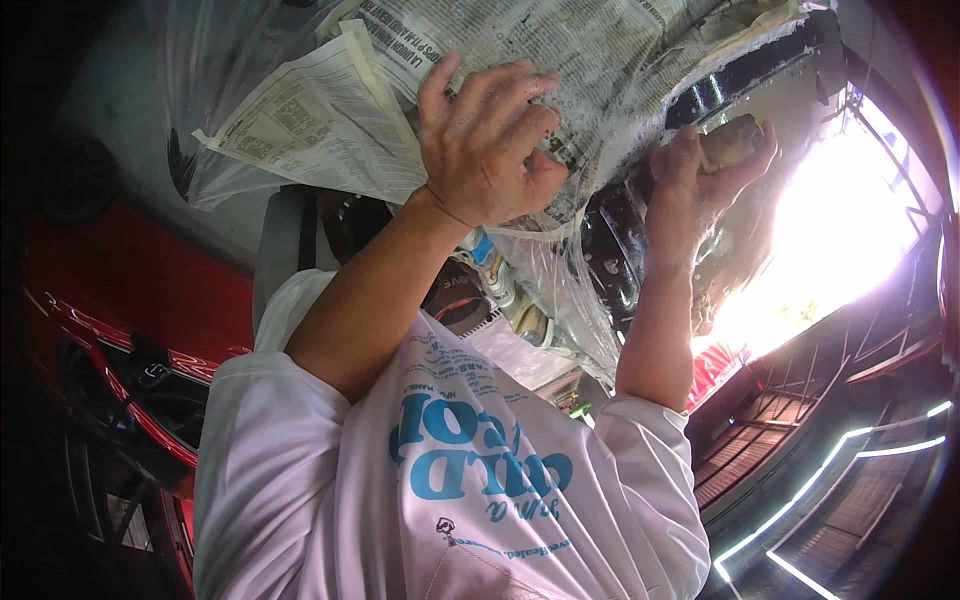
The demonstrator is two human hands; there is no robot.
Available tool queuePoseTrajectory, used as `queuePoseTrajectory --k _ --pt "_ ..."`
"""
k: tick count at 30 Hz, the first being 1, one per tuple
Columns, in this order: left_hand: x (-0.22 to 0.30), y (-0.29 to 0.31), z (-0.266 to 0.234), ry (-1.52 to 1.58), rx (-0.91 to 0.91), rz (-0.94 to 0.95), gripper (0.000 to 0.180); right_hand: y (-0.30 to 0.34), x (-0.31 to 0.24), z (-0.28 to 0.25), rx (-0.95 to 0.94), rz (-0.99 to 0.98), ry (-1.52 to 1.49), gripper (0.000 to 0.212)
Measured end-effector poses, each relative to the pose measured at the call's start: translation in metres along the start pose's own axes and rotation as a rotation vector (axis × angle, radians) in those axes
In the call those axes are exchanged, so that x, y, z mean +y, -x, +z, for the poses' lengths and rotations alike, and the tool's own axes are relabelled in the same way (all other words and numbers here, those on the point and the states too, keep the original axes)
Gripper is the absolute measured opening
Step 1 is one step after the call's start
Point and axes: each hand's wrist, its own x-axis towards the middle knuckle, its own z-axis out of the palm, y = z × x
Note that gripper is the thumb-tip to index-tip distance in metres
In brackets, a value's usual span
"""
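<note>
Block: a greyish-tan, wet-looking block (735,146) sits at the top of my right hand (685,205), between my fingers (765,152), with one digit on its left side and another on its right.
Right fingers: closed around that block, set only as far apart as its width; its upper edge shows in the gap between their tips.
Left fingers: spread fairly wide and bent, the back of my left hand (490,150) facing me; whether the tips press down or only hover, I cannot tell.
Newspaper: printed sheets (600,70) lie behind my left hand and reach toward my right, stopping short of the block.
Loose flap: a folded piece of newspaper (310,125) sticks out to the left of my left wrist.
Plastic: a clear, crumpled film (570,285) hangs below the newspaper, between my two forearms.
Black part: a glossy dark piece with wet spots (610,240) shows just left of my right wrist.
Shirt: my white shirt (480,440), with blue print, fills the lower middle.
Red car: a shiny red car (140,320) stands at my left, well apart from the block.
</note>
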Motion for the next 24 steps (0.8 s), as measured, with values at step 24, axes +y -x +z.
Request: queuePoseTrajectory --k 24 --pt "0.002 0.002 0.003 -0.021 0.039 0.026 0.021 0.000 0.020 -0.011 -0.101 -0.141 0.006 0.084"
